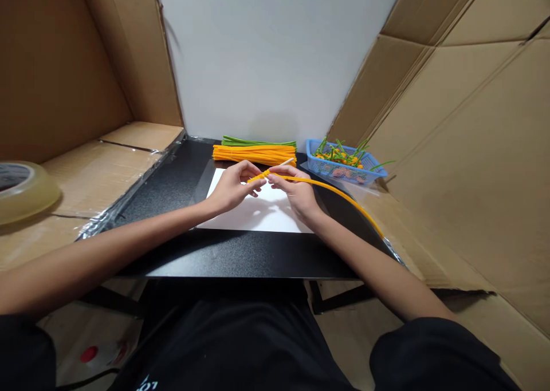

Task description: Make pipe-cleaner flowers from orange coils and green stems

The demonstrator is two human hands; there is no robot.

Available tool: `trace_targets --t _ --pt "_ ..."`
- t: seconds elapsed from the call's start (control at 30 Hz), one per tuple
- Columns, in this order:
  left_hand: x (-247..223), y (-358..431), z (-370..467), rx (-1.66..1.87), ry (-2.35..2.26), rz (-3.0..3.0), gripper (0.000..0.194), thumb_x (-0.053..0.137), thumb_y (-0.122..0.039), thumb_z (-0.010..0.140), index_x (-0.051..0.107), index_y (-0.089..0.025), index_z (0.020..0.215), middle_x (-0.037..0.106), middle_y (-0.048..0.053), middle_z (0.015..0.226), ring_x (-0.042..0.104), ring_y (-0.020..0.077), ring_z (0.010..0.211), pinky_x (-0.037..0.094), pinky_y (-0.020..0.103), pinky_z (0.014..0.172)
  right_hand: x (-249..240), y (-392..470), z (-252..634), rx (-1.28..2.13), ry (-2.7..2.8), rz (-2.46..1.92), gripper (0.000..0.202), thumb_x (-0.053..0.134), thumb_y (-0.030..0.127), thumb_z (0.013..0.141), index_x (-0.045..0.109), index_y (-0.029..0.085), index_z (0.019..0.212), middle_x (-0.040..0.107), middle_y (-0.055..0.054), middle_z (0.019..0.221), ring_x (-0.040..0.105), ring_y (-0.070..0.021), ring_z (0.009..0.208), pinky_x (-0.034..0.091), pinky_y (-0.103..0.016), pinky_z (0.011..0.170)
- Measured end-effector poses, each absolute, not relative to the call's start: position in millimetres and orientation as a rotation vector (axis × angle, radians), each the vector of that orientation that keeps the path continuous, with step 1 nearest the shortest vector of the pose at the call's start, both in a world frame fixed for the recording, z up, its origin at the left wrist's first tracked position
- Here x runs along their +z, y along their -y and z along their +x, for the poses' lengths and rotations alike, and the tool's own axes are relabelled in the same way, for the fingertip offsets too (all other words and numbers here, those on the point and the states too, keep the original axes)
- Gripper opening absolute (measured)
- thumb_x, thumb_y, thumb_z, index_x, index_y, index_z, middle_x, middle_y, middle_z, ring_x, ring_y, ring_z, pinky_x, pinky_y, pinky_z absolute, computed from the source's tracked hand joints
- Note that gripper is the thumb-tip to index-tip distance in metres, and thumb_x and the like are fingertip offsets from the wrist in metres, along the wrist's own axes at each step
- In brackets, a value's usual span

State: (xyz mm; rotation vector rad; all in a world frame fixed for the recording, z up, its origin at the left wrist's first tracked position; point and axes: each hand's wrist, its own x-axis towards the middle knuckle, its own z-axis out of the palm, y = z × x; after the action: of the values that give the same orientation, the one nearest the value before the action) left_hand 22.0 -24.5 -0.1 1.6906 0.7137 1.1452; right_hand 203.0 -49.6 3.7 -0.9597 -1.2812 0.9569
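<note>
An orange pipe cleaner (344, 191) is wound in tight turns around a thin white stick (287, 162), held in the air over a white sheet of paper (262, 218). My left hand (232, 186) pinches the coiled end between thumb and fingers. Close beside it, my right hand (301, 195) grips the pipe cleaner near the last turns, and the stick's pale tip sticks out above its fingers. From there the loose length arcs over my right wrist toward the table's right edge. Fingers hide part of the coil.
Behind my hands lie a bundle of orange pipe cleaners (244, 153) and a green bundle (253, 141). A blue basket (315, 165) at right holds orange and green pieces. Cardboard walls (472, 150) flank the black table (240, 253). A tape roll (40, 199) sits left.
</note>
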Motion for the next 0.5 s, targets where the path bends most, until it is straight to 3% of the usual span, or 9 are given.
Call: trace_targets --t 0.1,0.2,0.5 --pt "2.0 24.1 18.7 1.168 -0.809 1.856 0.044 0.082 -0.046 0.076 0.064 -0.014 0.099 0.073 0.010 0.097 0.071 0.0191 0.080 0.059 0.027 0.058 4.3 46.9 207.9 0.783 1.332 -0.985 0.028 0.085 0.040 0.070 0.074 0.021 0.088 0.074 -0.003 0.090 0.067 -0.0166 0.076 0.055 -0.034 0.077" --pt "3.3 21.7 14.1 1.204 -0.914 2.030 0.034 0.077 -0.045 0.082 0.068 -0.014 0.094 0.075 0.010 0.091 0.070 0.0181 0.077 0.056 0.026 0.058 7.6 46.7 211.2 0.678 1.359 -0.984 0.028 0.085 0.039 0.071 0.072 0.021 0.088 0.073 -0.003 0.089 0.067 -0.0166 0.075 0.055 -0.033 0.075" --pt "-1.0 24.6 14.1 1.232 -1.039 2.181 0.032 0.069 -0.047 0.088 0.072 -0.015 0.090 0.078 0.007 0.084 0.071 0.0184 0.073 0.053 0.026 0.064 -0.1 45.6 207.8 0.730 1.274 -0.988 0.021 0.083 0.037 0.072 0.076 0.020 0.081 0.074 -0.004 0.087 0.067 -0.0182 0.085 0.053 -0.033 0.083"
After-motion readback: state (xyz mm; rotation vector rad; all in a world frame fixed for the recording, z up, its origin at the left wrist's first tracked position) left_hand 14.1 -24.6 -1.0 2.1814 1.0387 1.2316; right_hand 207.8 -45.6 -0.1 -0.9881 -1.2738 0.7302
